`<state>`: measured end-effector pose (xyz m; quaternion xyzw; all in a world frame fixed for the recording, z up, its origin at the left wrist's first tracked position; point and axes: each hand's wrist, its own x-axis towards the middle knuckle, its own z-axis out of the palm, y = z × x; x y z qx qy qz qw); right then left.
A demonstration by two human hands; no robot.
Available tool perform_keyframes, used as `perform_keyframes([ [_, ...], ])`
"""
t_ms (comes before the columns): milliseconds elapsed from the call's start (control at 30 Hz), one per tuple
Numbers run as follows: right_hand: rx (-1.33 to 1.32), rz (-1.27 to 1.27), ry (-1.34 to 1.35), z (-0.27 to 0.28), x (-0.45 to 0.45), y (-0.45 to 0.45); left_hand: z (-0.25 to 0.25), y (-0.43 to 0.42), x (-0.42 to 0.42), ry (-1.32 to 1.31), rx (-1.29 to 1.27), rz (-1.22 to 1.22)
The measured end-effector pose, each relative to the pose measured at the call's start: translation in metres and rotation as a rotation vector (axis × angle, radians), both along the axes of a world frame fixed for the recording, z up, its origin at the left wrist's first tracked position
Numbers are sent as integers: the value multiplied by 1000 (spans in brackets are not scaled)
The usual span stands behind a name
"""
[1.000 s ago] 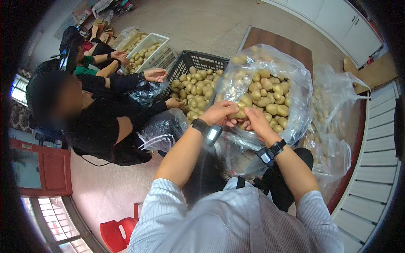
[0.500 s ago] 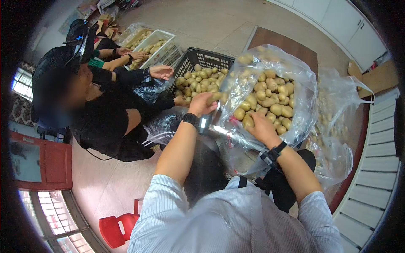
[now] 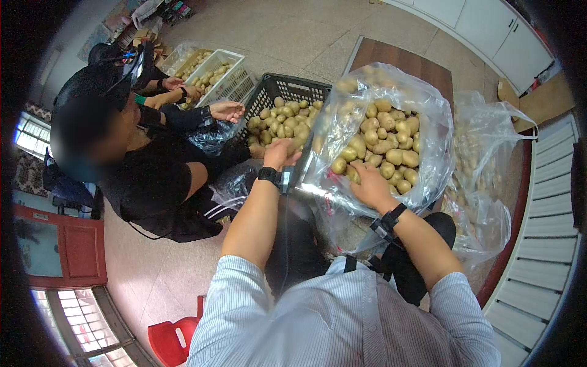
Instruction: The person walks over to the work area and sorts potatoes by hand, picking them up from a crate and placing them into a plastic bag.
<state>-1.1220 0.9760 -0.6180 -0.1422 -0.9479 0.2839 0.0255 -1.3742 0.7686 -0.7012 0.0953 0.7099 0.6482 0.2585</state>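
The right hand [image 3: 369,183] reaches into the near left part of the clear plastic bag [image 3: 437,144], its fingers bent over a potato [image 3: 353,175]; the back of the hand hides the contact, so I cannot tell whether it pinches this potato or only touches it. The left hand [image 3: 281,154] is just left of the bag, above the near side of a black crate [image 3: 268,92]. It is partly curled, and I cannot tell whether anything is in its grip. Each wrist wears a dark strapped device.

Loose potatoes [image 3: 384,137] fill the bag's mouth; those lower down are blurred by the creased plastic. The black crate, left of the bag, holds more potatoes, some of them covered by the left hand. Farther left of the bag sits a co-worker in black [image 3: 143,183], one hand [image 3: 227,111] held out palm up, the other mostly hidden behind the left hand. Beyond that person, another person is largely blocked from sight, with hands at a white crate [image 3: 243,88]. Right of the bag, a second bag [image 3: 483,177] shows its contents only dimly. A brown board [image 3: 422,64] behind the bag is partly covered by it.
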Motion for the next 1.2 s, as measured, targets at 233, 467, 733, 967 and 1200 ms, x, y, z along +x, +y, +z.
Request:
perform_keyframes([
  [233, -172, -79, 103, -27, -3, 19, 33, 2, 15, -311, 182, 163],
  [467, -230, -118, 86, -25, -1, 21, 8, -16, -4, 545, -437, -195],
  [733, -126, -135, 139, -15, 6, 34, 1, -12, 2, 594, -578, -299],
  [967, -156, -170, 156, -11, 7, 47, 8, 4, 8, 779, -703, -504],
  [1200, -204, -174, 111, -7, 17, 26, -24, 16, 9, 970, -1000, -1127],
])
